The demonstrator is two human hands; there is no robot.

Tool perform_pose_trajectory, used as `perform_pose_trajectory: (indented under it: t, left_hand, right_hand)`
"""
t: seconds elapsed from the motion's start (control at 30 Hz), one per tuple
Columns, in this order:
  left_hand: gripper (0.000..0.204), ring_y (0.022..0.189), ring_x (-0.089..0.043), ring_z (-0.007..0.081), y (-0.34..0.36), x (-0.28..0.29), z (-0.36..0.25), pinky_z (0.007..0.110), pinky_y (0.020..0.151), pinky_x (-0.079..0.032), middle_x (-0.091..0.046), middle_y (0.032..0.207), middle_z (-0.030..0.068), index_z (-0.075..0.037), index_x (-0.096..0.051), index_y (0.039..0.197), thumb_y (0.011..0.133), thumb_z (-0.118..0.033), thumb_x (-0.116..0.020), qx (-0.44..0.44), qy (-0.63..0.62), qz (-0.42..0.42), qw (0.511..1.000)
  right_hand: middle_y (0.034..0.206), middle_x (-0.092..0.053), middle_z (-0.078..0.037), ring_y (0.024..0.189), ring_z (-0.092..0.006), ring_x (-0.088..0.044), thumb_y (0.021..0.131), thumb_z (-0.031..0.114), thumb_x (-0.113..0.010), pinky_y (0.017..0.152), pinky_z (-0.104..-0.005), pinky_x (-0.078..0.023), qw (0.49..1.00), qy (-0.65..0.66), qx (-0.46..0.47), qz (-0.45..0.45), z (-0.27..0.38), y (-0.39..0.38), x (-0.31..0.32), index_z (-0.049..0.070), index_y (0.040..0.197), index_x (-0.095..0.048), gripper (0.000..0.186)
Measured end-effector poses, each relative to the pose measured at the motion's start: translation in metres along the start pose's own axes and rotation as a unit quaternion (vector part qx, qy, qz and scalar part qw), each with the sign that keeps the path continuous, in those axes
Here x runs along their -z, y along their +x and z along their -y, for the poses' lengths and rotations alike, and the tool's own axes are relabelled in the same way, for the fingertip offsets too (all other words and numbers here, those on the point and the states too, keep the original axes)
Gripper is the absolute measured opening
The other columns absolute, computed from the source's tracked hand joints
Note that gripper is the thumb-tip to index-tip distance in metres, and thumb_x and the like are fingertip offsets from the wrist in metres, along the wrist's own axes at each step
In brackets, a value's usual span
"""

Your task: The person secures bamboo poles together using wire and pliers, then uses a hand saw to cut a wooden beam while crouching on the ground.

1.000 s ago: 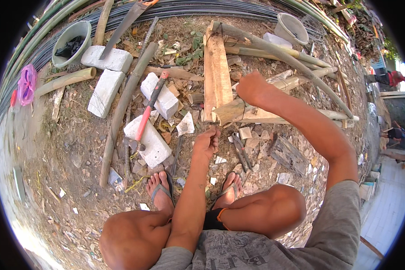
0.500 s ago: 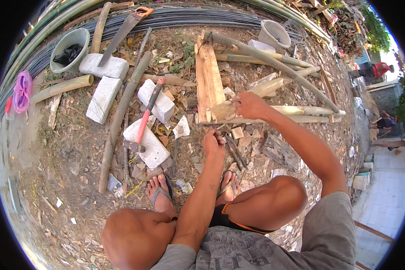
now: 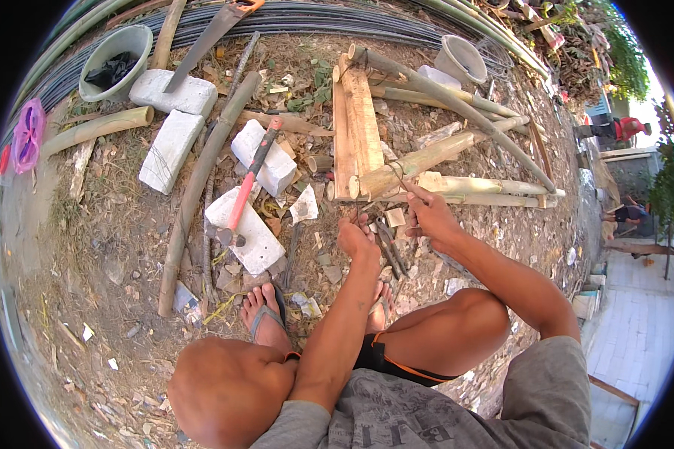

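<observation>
While left grip [image 3: 357, 236] and right grip [image 3: 433, 218] pinch wire [image 3: 401, 178] | one hammer [image 3: 243, 199], four blocks [image 3: 259, 248] lie nearby

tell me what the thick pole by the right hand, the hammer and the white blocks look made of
Thick pole: likely bamboo or plain wood, unpainted; round, tan, pale cut end.
Hammer: head probably metal, dark and dull; handle red and black, maybe rubber or plastic covered.
White blocks: perhaps lightweight concrete, given the matt, chalky faces and squared edges; the look leaves that open.

A grey bucket [image 3: 130, 45] holds black plastic [image 3: 111, 72] beside white blocks [image 3: 171, 152].
</observation>
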State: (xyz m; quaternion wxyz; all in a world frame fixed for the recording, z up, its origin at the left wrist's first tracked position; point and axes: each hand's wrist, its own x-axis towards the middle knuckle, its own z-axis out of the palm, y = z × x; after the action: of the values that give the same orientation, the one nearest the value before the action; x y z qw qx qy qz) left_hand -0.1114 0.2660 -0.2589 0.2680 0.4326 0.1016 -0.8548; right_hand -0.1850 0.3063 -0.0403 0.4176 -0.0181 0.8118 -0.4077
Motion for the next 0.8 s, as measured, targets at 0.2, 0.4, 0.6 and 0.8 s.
perform_pose_trajectory:
  t: [0.2,0.4,0.6,0.8]
  left_hand:
    - [0.03,0.073,-0.058,0.0186,0.002,0.013,0.011,0.038,0.061,-0.05,-0.064,0.085,0.003,-0.011,-0.07,0.098,0.104,-0.037,-0.057,-0.011,0.164,0.039,0.986]
    - [0.038,0.073,-0.058,0.0181,0.003,0.028,-0.017,0.039,0.06,-0.052,-0.066,0.087,0.0045,-0.01,-0.071,0.102,0.107,-0.045,-0.059,-0.055,0.292,0.065,0.952]
    - [0.034,0.07,-0.056,0.0179,-0.014,0.03,-0.017,0.038,0.059,-0.051,-0.065,0.086,0.0055,-0.008,-0.07,0.103,0.105,-0.04,-0.06,-0.077,0.327,0.063,0.94]
    - [0.024,0.067,-0.055,0.0183,-0.029,0.032,-0.009,0.036,0.058,-0.05,-0.063,0.082,0.0056,-0.008,-0.067,0.101,0.102,-0.031,-0.06,-0.105,0.368,0.047,0.923]
  right_hand:
    - [0.094,-0.075,-0.017,0.082,-0.0178,-0.068,0.106,0.023,-0.06,0.079,-0.0388,-0.059,0.921,-0.302,0.245,-0.033,-0.028,0.024,0.006,0.004,0.144,-0.065,0.043]
    - [0.1,-0.077,-0.023,0.081,-0.0209,-0.071,0.103,0.022,-0.062,0.082,-0.0361,-0.056,0.952,-0.192,0.23,-0.061,-0.016,0.011,0.014,0.001,0.138,-0.068,0.041]
    - [0.124,-0.073,-0.026,0.118,-0.044,-0.069,0.103,0.024,-0.061,0.103,-0.0454,-0.052,0.916,-0.255,0.296,-0.088,-0.027,0.044,0.016,0.004,0.133,-0.072,0.037]
    - [0.116,-0.074,-0.027,0.108,-0.0435,-0.071,0.103,0.021,-0.06,0.094,-0.0454,-0.055,0.923,-0.19,0.323,-0.087,-0.033,0.051,0.009,0.005,0.132,-0.072,0.036]
